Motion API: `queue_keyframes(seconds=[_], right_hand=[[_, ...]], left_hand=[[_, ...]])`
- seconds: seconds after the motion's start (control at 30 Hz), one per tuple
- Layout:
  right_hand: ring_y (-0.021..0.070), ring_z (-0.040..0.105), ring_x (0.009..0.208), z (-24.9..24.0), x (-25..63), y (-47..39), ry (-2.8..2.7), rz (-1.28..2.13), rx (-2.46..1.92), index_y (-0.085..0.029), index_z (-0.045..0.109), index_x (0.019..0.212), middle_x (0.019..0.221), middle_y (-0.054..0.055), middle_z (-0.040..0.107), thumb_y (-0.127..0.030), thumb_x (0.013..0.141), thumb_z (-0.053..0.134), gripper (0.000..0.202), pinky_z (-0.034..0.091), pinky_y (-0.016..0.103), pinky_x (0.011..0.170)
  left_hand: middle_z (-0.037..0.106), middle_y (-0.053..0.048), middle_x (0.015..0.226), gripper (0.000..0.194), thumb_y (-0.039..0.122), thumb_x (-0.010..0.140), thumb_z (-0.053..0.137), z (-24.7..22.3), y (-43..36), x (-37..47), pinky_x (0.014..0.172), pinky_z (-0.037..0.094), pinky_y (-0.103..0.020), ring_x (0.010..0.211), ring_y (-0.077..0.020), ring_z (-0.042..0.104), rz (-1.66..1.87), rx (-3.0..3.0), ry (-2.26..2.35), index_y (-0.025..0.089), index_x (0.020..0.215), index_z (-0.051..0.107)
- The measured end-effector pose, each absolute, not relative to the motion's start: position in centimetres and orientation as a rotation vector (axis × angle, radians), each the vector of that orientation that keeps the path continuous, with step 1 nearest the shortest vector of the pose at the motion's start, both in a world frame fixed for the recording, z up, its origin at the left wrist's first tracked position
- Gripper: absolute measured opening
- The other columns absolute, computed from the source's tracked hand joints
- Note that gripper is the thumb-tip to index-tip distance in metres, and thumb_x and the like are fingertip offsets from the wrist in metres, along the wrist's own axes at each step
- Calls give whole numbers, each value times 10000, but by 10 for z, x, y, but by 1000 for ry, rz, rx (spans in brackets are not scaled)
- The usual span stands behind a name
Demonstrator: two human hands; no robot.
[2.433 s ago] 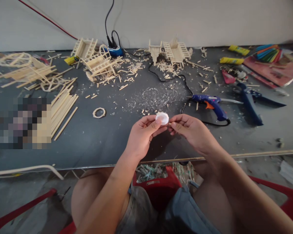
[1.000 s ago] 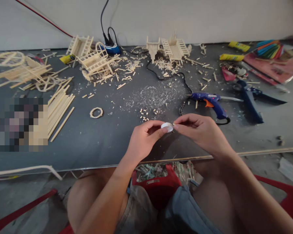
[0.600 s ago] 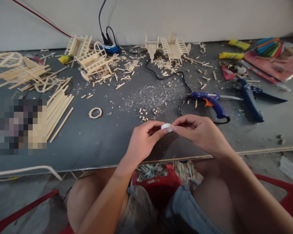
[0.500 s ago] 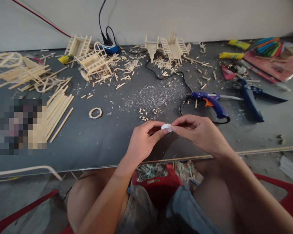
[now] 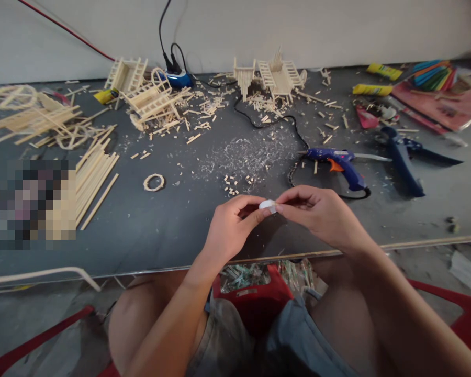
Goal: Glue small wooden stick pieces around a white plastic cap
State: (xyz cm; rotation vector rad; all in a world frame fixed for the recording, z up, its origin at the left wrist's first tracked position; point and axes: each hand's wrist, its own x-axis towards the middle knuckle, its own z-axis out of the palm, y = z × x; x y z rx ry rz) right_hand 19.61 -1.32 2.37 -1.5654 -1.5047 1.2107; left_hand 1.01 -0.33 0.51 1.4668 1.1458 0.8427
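In front of me, just above the table's near edge, my left hand [image 5: 233, 222] pinches a small white round piece [image 5: 266, 206] that looks like a bottle cap. My right hand [image 5: 324, 214] has its thumb and forefinger closed at the right rim of this piece. Whatever sits between those right fingertips is too small to make out. Beyond my hands lie several tiny cut stick bits [image 5: 231, 184]. A blue glue gun [image 5: 333, 157] with an orange trigger rests on its side past my right hand. To the left lies a small ring of stick bits [image 5: 154, 182].
Bundled wooden sticks [image 5: 96, 180] lie at left, near stick-built models [image 5: 151, 102] and another model [image 5: 280, 78] at the back. Blue-handled cutters [image 5: 404, 159] lie at right, below yellow glue tubes [image 5: 372, 90] and coloured sticks [image 5: 434, 76]. A black cord [image 5: 267, 124] crosses the table.
Both hands stay in nearly the same place, with the white piece still between them. Nothing on the table has visibly moved.
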Motion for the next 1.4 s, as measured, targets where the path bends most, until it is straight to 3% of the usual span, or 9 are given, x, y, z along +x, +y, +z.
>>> queue_keyframes(seconds=[0.4,0.6,0.8,0.97,1.4], right_hand=[[137,606,722,19,192,-16,-1456,1078,-1440,-209,653,934,811,17,647,-340,750,715,235,498,262,666],[150,633,740,21,180,-18,-1439,959,-1438,-206,672,878,826,29,680,-318,773,687,155,522,281,701],[145,631,744,20,172,-21,-1422,890,-1403,-215,680,868,825,18,688,-269,776,679,107,518,279,712],[156,635,764,20,170,-21,-1434,887,-1394,-213,681,866,843,28,693,-271,783,665,102,521,295,726],[153,638,759,21,168,-22,-1445,892,-1384,-216,685,855,836,21,696,-258,780,666,88,528,287,715]], left_hand=[[727,-30,864,218,357,755,728,4,-1,10,708,526,-253,791,-159,660,918,1290,1115,203,907,707],[688,-20,836,378,355,782,704,1,-4,15,690,528,-249,738,-140,646,1049,1282,1102,222,1126,619],[683,-8,819,252,312,842,639,-1,-9,18,669,513,-223,709,-123,630,1134,1547,1222,229,1080,641],[708,-27,880,244,303,867,607,0,-13,18,764,526,-268,752,-145,659,1164,1686,1305,233,1098,642],[721,-38,942,197,253,882,585,-1,-15,17,750,534,-262,785,-141,666,1223,1812,1314,229,1060,665]])
